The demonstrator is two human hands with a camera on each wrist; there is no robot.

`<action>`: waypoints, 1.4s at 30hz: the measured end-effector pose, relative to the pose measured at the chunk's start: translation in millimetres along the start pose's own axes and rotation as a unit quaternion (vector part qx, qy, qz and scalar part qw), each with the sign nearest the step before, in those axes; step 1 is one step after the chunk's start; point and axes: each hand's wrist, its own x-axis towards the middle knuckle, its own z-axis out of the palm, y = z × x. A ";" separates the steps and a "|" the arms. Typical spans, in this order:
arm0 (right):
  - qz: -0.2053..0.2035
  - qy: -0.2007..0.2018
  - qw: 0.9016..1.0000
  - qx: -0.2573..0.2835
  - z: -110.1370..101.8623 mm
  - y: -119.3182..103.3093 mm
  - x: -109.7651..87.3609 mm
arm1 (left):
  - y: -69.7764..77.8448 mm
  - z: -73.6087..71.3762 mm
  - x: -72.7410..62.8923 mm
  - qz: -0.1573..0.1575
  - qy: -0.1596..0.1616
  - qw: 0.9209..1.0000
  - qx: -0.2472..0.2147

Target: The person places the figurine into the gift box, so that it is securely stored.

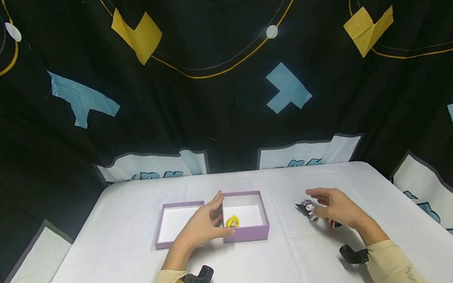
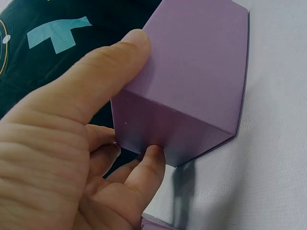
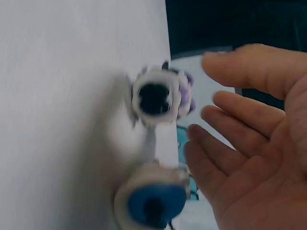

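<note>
My left hand grips the left end of an open purple box, thumb along the front wall. In the left wrist view, its fingertips touch the box's side wall. A small yellow-haired figurine is inside the box at the front left. On the right, my right hand hovers with relaxed, parted fingers beside a small black-and-purple figurine. A second figurine is mostly hidden under that hand. The right wrist view shows its round blue part and a gap between both figurines and the palm.
A shallow purple-edged lid or tray with a white inside lies just left of the box, partly behind my left hand. Everything rests on a white-covered table. A black curtain hangs behind the table's far edge.
</note>
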 end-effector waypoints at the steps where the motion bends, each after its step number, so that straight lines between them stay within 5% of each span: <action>1: 0.004 -0.004 1.000 -0.012 -0.5 2.0 -1.0 | -0.2 0.0 -0.1 0.000 0.000 1.000 0.002; 8: 0.023 -0.028 0.999 -0.015 0.4 8.8 -4.3 | -3.4 1.5 0.0 -0.005 0.004 1.000 0.016; 21: 0.010 -0.013 0.998 -0.067 7.1 8.4 -2.3 | -3.3 2.3 -0.5 -0.006 0.004 1.000 0.022; 42: -0.012 0.001 0.997 -0.075 3.7 1.2 2.3 | -1.1 0.9 -0.3 -0.007 0.005 1.000 0.021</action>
